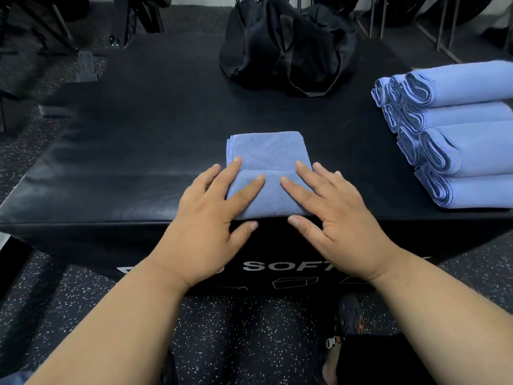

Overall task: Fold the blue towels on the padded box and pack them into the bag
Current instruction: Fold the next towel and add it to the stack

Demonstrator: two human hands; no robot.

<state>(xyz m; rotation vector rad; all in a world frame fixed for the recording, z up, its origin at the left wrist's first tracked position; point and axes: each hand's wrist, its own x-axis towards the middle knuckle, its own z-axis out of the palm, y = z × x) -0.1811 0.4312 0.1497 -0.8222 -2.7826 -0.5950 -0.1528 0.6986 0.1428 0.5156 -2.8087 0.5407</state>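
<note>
Pressing flat-fingered, your left hand [213, 207] and right hand [330, 204] hold nothing; smooth the folded blue towel [268, 162] toward twelve o'clock, squaring its edges.

Left hand [213, 209] and right hand [333, 207] flat, fingers [244, 190] straight, palms down.

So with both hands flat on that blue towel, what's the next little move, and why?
Probably fold it over once more. The towel lies half-folded at the padded box's near edge, the left hand and right hand pressing its crease, while the stack beside it looks folded narrower. The bag waits behind.
</note>
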